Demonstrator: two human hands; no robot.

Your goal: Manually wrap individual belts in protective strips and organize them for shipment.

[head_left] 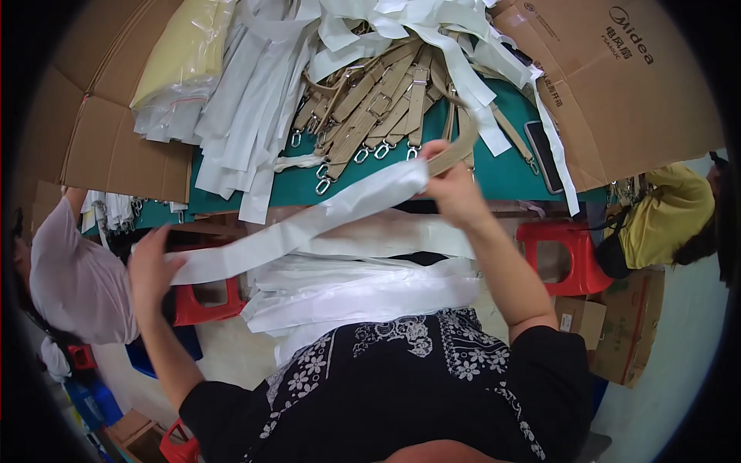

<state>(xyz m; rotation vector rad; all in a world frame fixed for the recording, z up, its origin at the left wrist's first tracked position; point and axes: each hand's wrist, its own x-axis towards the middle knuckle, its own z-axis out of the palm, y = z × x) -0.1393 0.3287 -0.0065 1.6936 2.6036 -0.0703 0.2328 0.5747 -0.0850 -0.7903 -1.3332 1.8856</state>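
A long white sleeve (285,233) of thin material is stretched slantwise between my hands, above my lap. My left hand (150,266), slightly blurred, grips its lower left end, with the thumb by the strip's edge. At the upper right end, my right hand (457,189) is closed around a beige strap (461,150) where it meets the sleeve's mouth. That strap curves up toward a pile of similar beige straps (378,104) with metal clasps on the table. How far the strap runs inside the sleeve is hidden.
White sleeves (251,127) heap over the green table (502,174), and more (370,297) lie across my lap. Cardboard boxes (641,100) flank the table; a phone (543,157) lies at right. Red stools (559,258) and two people (85,270) are at the sides.
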